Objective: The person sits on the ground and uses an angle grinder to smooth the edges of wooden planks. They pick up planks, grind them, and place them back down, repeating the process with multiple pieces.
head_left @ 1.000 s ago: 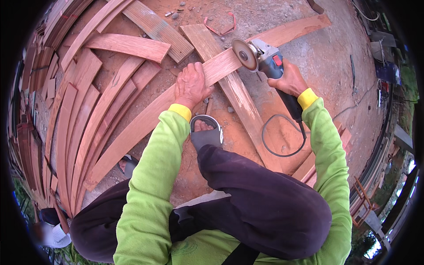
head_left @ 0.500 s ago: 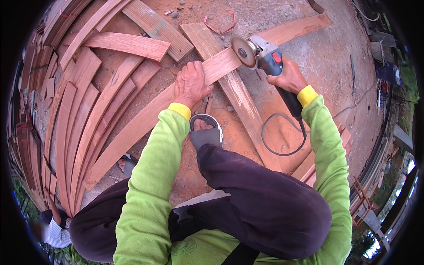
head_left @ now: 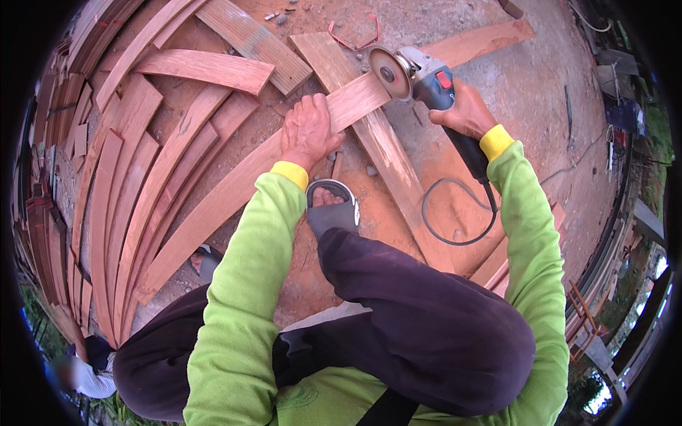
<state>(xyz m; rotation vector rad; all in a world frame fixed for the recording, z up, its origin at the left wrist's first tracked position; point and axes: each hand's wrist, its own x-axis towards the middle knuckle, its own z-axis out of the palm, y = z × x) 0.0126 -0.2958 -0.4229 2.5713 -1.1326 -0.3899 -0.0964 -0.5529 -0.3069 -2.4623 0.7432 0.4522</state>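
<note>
Rough reddish wood plank [head_left: 234, 186]; metal grinder disc [head_left: 389, 72].

One blue-grey angle grinder with a round disc [head_left: 415, 74] and one black power cable looping from it [head_left: 458, 213]. One long curved reddish wooden plank [head_left: 234, 188] lies crosswise over one straight wooden board [head_left: 376, 142]. About a dozen more curved planks fan out at the left [head_left: 121, 206] (the far ones blur together). One grey sandal [head_left: 332, 209]. One red bent strap [head_left: 353, 39].

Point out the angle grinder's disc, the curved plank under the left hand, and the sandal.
Grinder disc [head_left: 388, 72], head view: centre of the round disc.
Curved plank [head_left: 234, 192], head view: bare middle of its face.
Sandal [head_left: 332, 213], head view: grey strap over the foot.
</note>
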